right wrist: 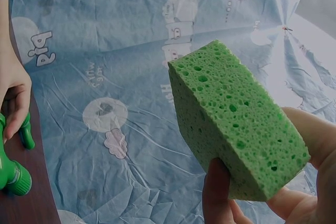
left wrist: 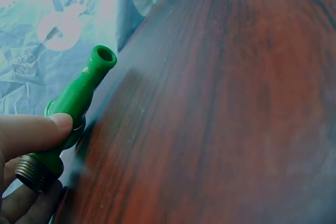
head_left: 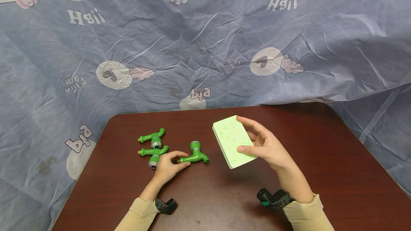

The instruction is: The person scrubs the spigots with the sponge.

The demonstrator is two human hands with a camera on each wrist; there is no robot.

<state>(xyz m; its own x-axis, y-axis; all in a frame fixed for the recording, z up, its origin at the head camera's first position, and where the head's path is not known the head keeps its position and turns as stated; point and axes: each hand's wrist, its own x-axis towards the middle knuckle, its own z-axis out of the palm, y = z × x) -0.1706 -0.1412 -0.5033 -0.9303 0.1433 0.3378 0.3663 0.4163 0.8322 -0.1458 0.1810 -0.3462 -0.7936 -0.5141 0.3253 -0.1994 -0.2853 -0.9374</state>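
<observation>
In the head view my right hand point(head_left: 268, 147) holds a light green sponge point(head_left: 233, 142) above the table, thumb on its near face and fingers along its far edge. The right wrist view shows the sponge point(right wrist: 236, 124) up close, porous and block-shaped. My left hand point(head_left: 170, 165) is at the threaded brass end of a green tap point(head_left: 195, 157) on the table. Seen from the left wrist, the thumb presses on the tap point(left wrist: 73, 100) with fingers behind it. Left of that hand lie two more green taps, an upper one point(head_left: 152, 137) and a lower one point(head_left: 153, 154).
The dark red-brown wooden table point(head_left: 321, 152) reaches back to a wrinkled blue-grey cloth point(head_left: 179, 45) with cartoon prints, hanging behind it. Black camera mounts sit on the left wrist point(head_left: 166, 206) and the right wrist point(head_left: 274, 199).
</observation>
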